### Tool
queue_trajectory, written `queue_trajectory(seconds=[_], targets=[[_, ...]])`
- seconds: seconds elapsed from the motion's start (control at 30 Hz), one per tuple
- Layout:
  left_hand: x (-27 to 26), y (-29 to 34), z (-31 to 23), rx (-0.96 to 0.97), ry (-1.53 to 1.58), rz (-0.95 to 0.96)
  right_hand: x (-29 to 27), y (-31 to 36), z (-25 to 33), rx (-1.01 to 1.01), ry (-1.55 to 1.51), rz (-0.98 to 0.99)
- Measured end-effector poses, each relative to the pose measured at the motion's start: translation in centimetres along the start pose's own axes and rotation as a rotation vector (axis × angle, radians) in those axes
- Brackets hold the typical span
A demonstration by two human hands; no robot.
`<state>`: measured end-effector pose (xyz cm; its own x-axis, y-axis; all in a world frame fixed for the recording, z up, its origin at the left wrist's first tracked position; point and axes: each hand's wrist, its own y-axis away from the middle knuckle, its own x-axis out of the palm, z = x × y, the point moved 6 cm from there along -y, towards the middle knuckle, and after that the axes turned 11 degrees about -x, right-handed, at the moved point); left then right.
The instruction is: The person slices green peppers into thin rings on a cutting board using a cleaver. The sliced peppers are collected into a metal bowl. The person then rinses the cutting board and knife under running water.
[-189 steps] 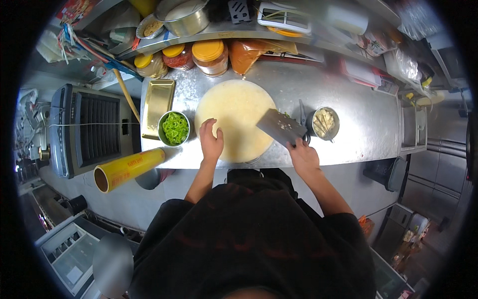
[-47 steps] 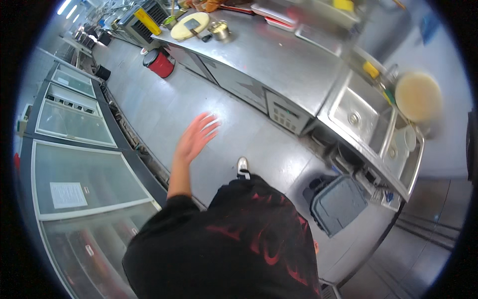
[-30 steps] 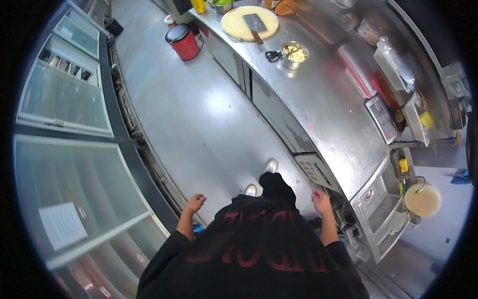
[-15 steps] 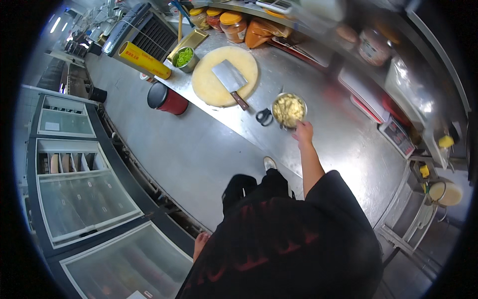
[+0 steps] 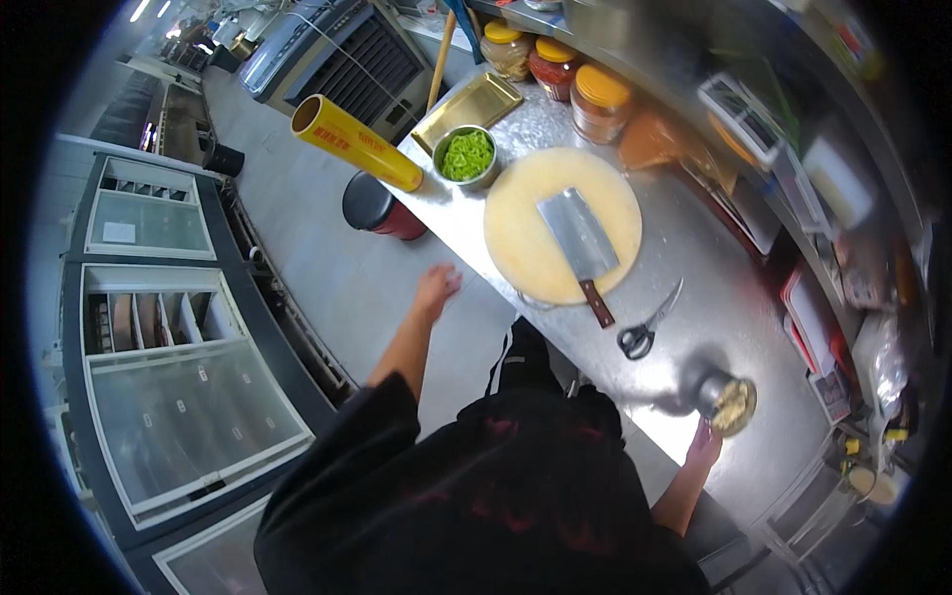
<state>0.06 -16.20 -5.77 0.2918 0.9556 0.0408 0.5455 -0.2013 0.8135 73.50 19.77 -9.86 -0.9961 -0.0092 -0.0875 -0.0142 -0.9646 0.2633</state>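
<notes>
My right hand (image 5: 703, 445) grips the rim of a round metal bowl (image 5: 707, 388) of pale yellow chopped food (image 5: 734, 405). The bowl is tilted at the right of the steel counter, its dark shadow beside it. Bare and apart from everything, my left hand (image 5: 436, 288) hangs over the floor in front of the counter edge, fingers loosely spread. Black-handled scissors (image 5: 638, 341) lie on the steel between the bowl and a round cutting board (image 5: 516, 213). On that board rests a cleaver (image 5: 577, 236) with a wooden handle.
Left of the board stand a metal bowl (image 5: 486, 180) of chopped greens, a gold tray (image 5: 441, 127) and a yellow tube (image 5: 357, 147). Orange-lidded jars (image 5: 600, 104) line the back under a shelf. A red bin (image 5: 385, 210) stands on the floor; glass-topped cabinets (image 5: 178, 416) run along the left.
My right hand has carried the bowl to the right and tilted it, exposing the scissor blades. My left hand has come forward from beside my body. The view has shifted.
</notes>
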Motion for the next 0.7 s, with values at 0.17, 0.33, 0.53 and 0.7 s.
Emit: queue_trajectory(seconds=[0.17, 0.33, 0.53, 0.7], targets=[[5.8, -14.4, -16.9, 0.058, 0.157, -0.192, -4.2, 0.4, -2.6, 0.029, 0.073, -0.344], [1.7, -23.1, -17.6, -0.01, 0.113, -0.06, -5.1, 3.5, -3.7, 0.23, -0.225, -0.462], [2.1, -20.4, -19.1, 0.132, 0.059, -0.12, 12.9, 7.3, -3.2, 0.305, 0.088, -0.063], [3.4, -12.1, -18.0, 0.289, 0.032, -0.009, 16.3, 7.5, 0.2, 0.065, 0.324, 0.011]])
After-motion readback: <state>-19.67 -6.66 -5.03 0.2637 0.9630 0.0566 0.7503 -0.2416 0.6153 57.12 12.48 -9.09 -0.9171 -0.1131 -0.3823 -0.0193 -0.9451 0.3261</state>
